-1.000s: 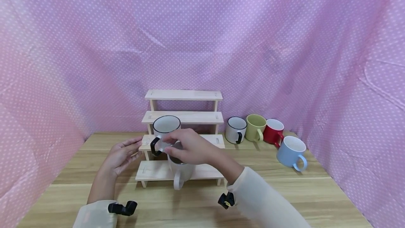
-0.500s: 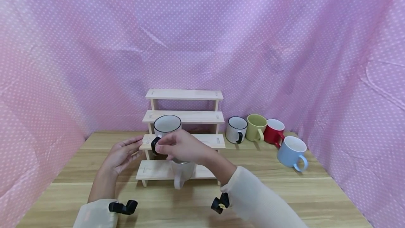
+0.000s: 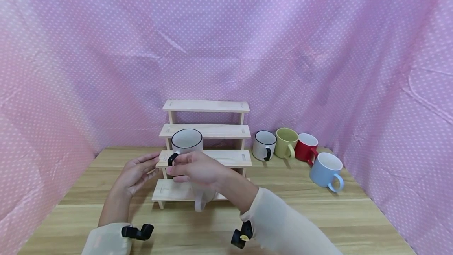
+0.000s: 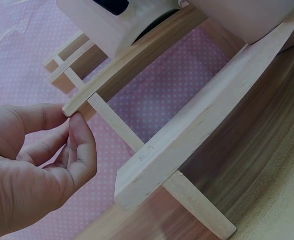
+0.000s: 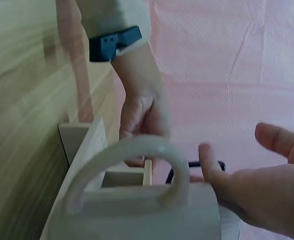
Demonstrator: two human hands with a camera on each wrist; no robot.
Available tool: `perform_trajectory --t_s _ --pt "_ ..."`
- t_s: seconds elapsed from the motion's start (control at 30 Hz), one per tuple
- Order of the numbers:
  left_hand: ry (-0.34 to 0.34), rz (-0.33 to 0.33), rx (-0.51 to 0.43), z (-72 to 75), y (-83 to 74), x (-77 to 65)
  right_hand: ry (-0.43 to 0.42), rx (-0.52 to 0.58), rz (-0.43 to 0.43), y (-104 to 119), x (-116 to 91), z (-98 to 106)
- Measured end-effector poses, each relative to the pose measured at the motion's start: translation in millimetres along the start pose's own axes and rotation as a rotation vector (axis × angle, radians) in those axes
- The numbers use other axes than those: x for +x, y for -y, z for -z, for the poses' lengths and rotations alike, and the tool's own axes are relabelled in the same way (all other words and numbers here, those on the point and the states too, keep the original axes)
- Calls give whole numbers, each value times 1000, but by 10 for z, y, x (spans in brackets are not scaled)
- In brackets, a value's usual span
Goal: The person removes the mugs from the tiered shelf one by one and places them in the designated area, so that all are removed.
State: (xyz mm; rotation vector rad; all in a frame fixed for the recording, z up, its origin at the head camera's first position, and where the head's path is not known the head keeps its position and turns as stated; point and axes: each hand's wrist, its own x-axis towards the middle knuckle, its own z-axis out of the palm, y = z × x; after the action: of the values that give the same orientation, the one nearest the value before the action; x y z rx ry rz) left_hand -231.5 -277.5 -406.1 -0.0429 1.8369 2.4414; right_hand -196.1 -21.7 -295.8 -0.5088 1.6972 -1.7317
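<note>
A wooden tiered display stand [image 3: 205, 130] occupies the middle of the table. My left hand [image 3: 137, 174] pinches the left end of its second-lowest board [image 4: 77, 102] between thumb and fingers. On that board stands a white mug with a black rim [image 3: 187, 140], its black handle [image 3: 172, 159] turned to the left. My right hand [image 3: 199, 171] is right at this handle, with thumb and index finger spread apart in the right wrist view. A plain white mug [image 5: 137, 217] sits on the lowest board, handle toward the front, its body largely hidden behind the right hand in the head view.
To the right of the stand, on the wood-grain table [image 3: 290, 215], are a ribbed white mug [image 3: 263, 146], a yellow-green mug [image 3: 284, 146], a red mug [image 3: 305, 150] and a light blue mug [image 3: 323, 172]. A pink dotted cloth [image 3: 226, 42] hangs behind.
My right hand has shifted left and slightly down, from beside the black-rimmed mug to its handle, covering more of the white mug below. The left hand stays on the board.
</note>
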Motion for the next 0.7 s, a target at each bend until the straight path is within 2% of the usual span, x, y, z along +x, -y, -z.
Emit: perform_trajectory --t_s 0.1,0.2,0.37,0.47,0.7 --pt "-3 5 -8 -3 2 5 -49 84 4 -31 9 -73" --pt "1 2 -22 -3 6 5 -140 135 10 -75 30 -168" --pt "11 -4 -20 5 11 10 -261 189 70 -165 79 -289" --pt "11 -5 -6 14 12 8 -281 200 98 -214 105 -321" --pt "20 -7 -11 16 11 6 -265 226 111 -275 158 -362"
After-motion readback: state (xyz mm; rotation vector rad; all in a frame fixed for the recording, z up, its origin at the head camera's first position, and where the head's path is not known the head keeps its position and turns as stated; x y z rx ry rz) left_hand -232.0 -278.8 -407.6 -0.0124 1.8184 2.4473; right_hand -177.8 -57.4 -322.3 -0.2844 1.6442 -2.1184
